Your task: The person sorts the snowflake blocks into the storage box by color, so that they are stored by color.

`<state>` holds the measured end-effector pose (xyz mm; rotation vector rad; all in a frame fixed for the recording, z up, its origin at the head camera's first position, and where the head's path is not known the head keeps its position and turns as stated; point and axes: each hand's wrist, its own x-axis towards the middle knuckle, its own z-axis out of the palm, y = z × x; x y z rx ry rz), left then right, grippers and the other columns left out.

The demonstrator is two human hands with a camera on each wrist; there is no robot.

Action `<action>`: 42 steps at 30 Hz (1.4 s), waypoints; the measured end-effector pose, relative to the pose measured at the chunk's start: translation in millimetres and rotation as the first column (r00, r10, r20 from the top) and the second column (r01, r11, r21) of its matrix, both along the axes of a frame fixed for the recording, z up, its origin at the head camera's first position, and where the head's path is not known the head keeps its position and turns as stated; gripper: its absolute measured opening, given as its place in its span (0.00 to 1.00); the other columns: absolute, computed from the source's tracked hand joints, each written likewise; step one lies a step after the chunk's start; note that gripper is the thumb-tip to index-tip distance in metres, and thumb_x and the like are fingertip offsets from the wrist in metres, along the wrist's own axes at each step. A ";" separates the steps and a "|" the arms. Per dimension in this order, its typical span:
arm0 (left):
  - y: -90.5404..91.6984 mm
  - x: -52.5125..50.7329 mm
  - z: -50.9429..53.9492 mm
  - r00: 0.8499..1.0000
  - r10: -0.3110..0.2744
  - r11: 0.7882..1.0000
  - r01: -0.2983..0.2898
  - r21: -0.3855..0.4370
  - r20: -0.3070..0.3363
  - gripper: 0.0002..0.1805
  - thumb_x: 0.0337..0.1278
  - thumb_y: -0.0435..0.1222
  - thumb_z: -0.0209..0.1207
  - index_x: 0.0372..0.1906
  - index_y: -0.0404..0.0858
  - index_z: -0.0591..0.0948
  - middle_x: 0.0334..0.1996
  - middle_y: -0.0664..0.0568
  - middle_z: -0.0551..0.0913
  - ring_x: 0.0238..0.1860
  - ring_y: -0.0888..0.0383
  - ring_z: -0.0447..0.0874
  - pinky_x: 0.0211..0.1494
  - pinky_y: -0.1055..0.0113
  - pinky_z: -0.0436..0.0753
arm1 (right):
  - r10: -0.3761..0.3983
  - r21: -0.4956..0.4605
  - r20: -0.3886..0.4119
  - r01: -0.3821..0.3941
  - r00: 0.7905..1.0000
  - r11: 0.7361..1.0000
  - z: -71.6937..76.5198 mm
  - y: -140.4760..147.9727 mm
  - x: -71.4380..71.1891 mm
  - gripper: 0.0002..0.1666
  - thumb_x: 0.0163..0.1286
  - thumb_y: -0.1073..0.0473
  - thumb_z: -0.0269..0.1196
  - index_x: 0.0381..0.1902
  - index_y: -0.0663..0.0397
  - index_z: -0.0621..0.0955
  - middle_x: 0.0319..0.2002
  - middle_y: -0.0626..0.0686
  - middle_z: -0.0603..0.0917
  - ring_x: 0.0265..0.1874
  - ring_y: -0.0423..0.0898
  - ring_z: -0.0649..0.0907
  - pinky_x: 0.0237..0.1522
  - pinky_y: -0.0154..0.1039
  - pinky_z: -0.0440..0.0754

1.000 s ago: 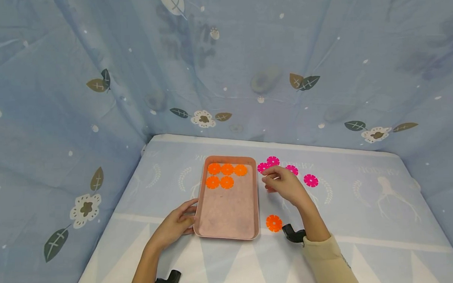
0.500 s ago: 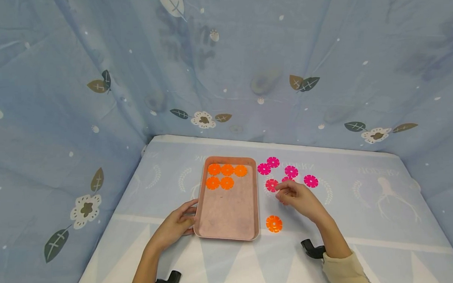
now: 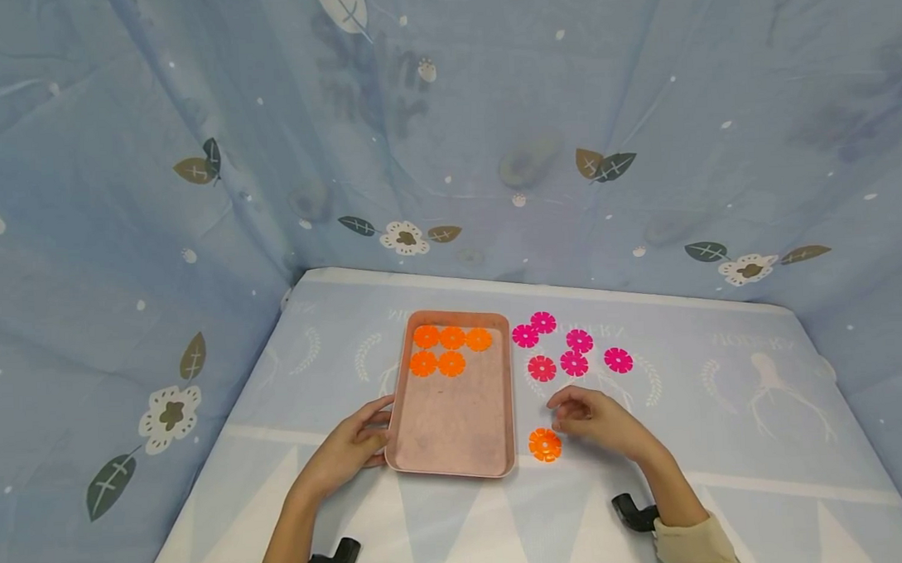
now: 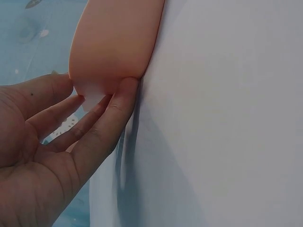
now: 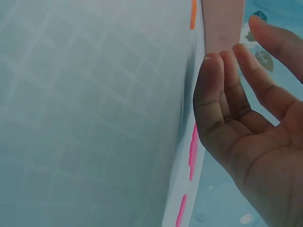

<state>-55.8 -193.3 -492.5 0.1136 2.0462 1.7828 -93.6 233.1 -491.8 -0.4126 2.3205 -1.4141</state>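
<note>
The left hand (image 3: pixel 350 440) rests beside the pink rectangular tray (image 3: pixel 456 422), its fingertips (image 4: pixel 128 85) touching the tray's outer left wall. Its fingers are spread and not wrapped over the rim. Several orange notched plastic discs (image 3: pixel 452 363) lie in two rows at the tray's far end. The right hand (image 3: pixel 601 421) hovers over the table right of the tray, fingers loosely bent and nothing between them, as the right wrist view confirms. Just left of its fingertips lies a lone orange disc (image 3: pixel 544 445). Beyond it lie several pink discs (image 3: pixel 574 363), one redder disc (image 3: pixel 542 369) among them.
A pale blue and white patterned cloth (image 3: pixel 724 404) covers the table. Blue floral fabric (image 3: pixel 446 132) hangs behind and at the sides. A black curved fitting (image 3: pixel 634 514) sits at the right wrist, another black fitting (image 3: pixel 335 559) at the left.
The right hand has drawn back from the pink discs towards the near side, beside the lone orange disc. The redder disc and one pink disc are now uncovered. The left hand has stayed put.
</note>
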 end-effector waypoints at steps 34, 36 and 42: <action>-0.1 -0.3 -1.6 1.000 0.006 1.000 -0.006 -0.015 -0.001 0.30 0.73 0.29 0.54 0.76 0.40 0.63 0.67 0.33 0.68 0.59 0.41 0.78 0.49 0.55 0.85 | 0.115 0.186 -0.109 -0.094 0.987 0.978 -15.4 -7.6 1.5 0.15 0.60 0.62 0.74 0.41 0.50 0.79 0.32 0.48 0.76 0.31 0.46 0.74 0.32 0.34 0.75; -0.4 -0.4 -2.3 1.000 0.006 1.000 -0.006 -0.018 -0.002 0.30 0.73 0.29 0.53 0.76 0.40 0.63 0.67 0.33 0.68 0.59 0.41 0.78 0.49 0.56 0.85 | 0.087 0.175 -0.089 -0.070 0.992 0.982 -14.8 -7.2 0.4 0.11 0.62 0.63 0.72 0.39 0.51 0.79 0.30 0.48 0.77 0.30 0.46 0.75 0.32 0.34 0.76; -1.2 -0.8 -4.4 1.000 0.004 1.000 -0.004 -0.021 -0.004 0.30 0.73 0.29 0.53 0.76 0.40 0.63 0.67 0.33 0.68 0.58 0.42 0.78 0.48 0.57 0.86 | 0.059 0.146 -0.049 -0.051 0.997 0.988 -14.2 -5.3 -3.7 0.05 0.65 0.66 0.67 0.36 0.55 0.81 0.28 0.49 0.78 0.30 0.47 0.77 0.33 0.34 0.77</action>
